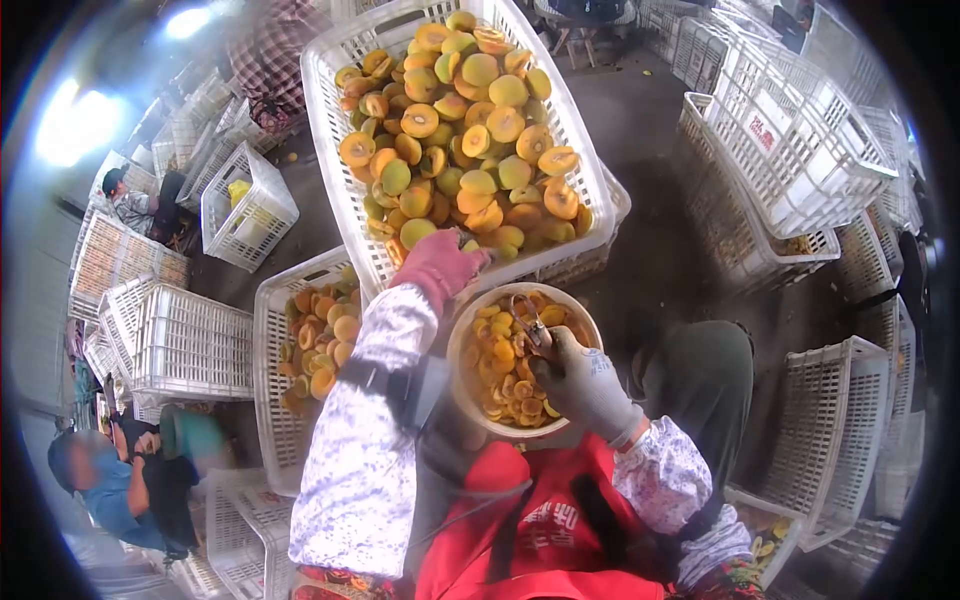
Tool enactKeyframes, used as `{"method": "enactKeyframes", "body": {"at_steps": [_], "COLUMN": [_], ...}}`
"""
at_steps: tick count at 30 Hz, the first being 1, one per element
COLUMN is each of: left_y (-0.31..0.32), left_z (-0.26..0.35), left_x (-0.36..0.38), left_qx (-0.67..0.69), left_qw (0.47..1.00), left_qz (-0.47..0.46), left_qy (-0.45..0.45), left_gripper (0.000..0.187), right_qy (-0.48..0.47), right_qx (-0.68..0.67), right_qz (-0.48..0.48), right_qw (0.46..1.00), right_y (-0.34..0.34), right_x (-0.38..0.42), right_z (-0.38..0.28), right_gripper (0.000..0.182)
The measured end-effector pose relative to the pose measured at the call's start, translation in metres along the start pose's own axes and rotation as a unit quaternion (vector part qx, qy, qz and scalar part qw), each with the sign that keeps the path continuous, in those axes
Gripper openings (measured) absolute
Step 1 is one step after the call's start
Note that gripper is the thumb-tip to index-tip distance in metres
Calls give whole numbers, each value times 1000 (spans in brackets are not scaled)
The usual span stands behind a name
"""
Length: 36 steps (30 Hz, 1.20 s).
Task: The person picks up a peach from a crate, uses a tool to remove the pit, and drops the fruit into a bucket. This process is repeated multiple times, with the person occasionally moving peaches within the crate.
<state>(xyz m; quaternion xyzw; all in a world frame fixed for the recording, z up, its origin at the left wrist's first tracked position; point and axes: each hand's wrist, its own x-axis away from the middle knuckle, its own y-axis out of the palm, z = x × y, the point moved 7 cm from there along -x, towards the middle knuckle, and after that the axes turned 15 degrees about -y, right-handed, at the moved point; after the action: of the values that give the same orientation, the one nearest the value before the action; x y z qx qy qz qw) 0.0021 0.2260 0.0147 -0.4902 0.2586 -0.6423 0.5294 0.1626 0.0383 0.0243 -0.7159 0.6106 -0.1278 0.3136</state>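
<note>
My left hand [445, 264], in a pink glove, is at the near edge of a white plastic crate [333, 130] heaped with halved yellow peaches [478, 130]. Its fingers are curled among the nearest fruit; what they hold, if anything, is hidden. My right hand [588, 388], in a pale grey glove, is closed around the handle of a metal pitting tool [530, 318] with a looped end. The tool is over a round white bucket [462, 400], which holds peach pieces [510, 375] and stands between my knees, just below the crate.
Another crate of peach halves [325, 335] stands at the left. Stacked white crates [800, 150] line the right, with an upright crate [825, 430] nearer me. At the left are crates [195, 340] and a seated person in blue [125, 490].
</note>
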Motion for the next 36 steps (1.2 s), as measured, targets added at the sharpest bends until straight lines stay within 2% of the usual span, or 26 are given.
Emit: {"method": "enactKeyframes", "body": {"at_steps": [1, 4, 5, 6, 7, 8, 9, 10, 12, 14, 15, 16, 17, 18, 20, 22, 23, 24, 25, 26, 27, 28, 29, 32, 34, 36], "left_y": [2, 12, 5, 2, 7, -5, -12, -19, -15, -3, 9, 21, 22, 22, 36, 38, 26, 19, 12, 17, 26, 30, 33, 40, 44, 35], "left_z": [1, -10, -7, -20, -34, -23, -31, -21, -15, -8, -12, -14, -18, -21, -30, -28, -4, 3, -2, -7, -19, -21, -14, -16, -18, -11], "left_x": [-6, -36, -22, -27, -38, 1, 23, 51, 95, 125, 130, 135, 139, 146, 145, 149, 164, 171, 166, 160, 152, 154, 162, 159, 158, 161], "left_qx": [-47, -93, 22, 140, 256, 476, 544, 610, 687, 730, 743, 746, 597, 399, 451, 365, 740, 742, 548, 306, 308, 128, -59, -39, 18, 200], "left_qw": [999, 995, 996, 989, 957, 857, 800, 729, 660, 597, 581, 576, 766, 895, 874, 915, 659, 660, 829, 926, 926, 938, 905, 927, 950, 937], "left_qz": [5, 39, -63, -41, -100, -184, -252, -300, -295, -321, -325, -327, -194, -44, -70, 8, -112, -113, 4, 120, 119, 238, 344, 296, 237, 153], "left_qy": [-11, 13, -60, -8, 89, 71, 32, 79, 76, 84, 72, 72, 140, 195, 166, 174, 73, 34, 115, 185, 182, 218, 244, 229, 204, 242], "left_gripper": [55, 56, 56, 48, 42, 38, 38, 39, 39, 39, 52, 52, 55, 58, 63, 38, 44, 39, 36, 33, 33, 34, 35, 39, 40, 39], "right_qy": [35, 43, -28, -28, -15, -1, -29, -29, -106, -83, -92, -101, -94, -93, -94, -136, -119, -102, -119, -117, -136, -155, -143, -163, -148, -165], "right_qx": [-13, -13, 5, 3, -7, -18, -28, -37, -30, -34, -25, -15, 24, 27, 73, 84, 77, 71, 91, 92, 90, 87, 119, 202, 195, 200], "right_qz": [4, 7, 58, 61, 80, 97, 115, 111, 145, 130, 92, 54, 35, 32, 10, 23, -29, -80, -79, -82, -45, -9, -3, 14, -4, 5], "right_qw": [999, 999, 998, 998, 997, 995, 993, 993, 983, 987, 991, 993, 995, 995, 993, 987, 989, 989, 986, 985, 986, 984, 983, 966, 970, 966], "right_y": [-2, -11, -17, -21, -27, -31, -34, -30, -32, -27, -21, -14, -8, -7, -6, 7, 17, 26, 24, 21, 11, 2, -3, -2, 2, 8], "right_x": [1, 1, 1, 1, 1, 2, -1, -4, -9, -9, -7, -5, -1, 1, 5, 12, 14, 15, 16, 16, 14, 12, 10, 5, 2, 2], "right_z": [7, 9, 6, 7, 7, 8, 5, 4, -11, -19, -24, -29, -31, -36, -46, -44, -42, -38, -39, -38, -43, -48, -47, -44, -44, -44], "right_gripper": [28, 28, 27, 27, 28, 28, 29, 29, 27, 28, 25, 22, 21, 21, 22, 21, 21, 21, 24, 24, 25, 26, 27, 30, 31, 26]}}
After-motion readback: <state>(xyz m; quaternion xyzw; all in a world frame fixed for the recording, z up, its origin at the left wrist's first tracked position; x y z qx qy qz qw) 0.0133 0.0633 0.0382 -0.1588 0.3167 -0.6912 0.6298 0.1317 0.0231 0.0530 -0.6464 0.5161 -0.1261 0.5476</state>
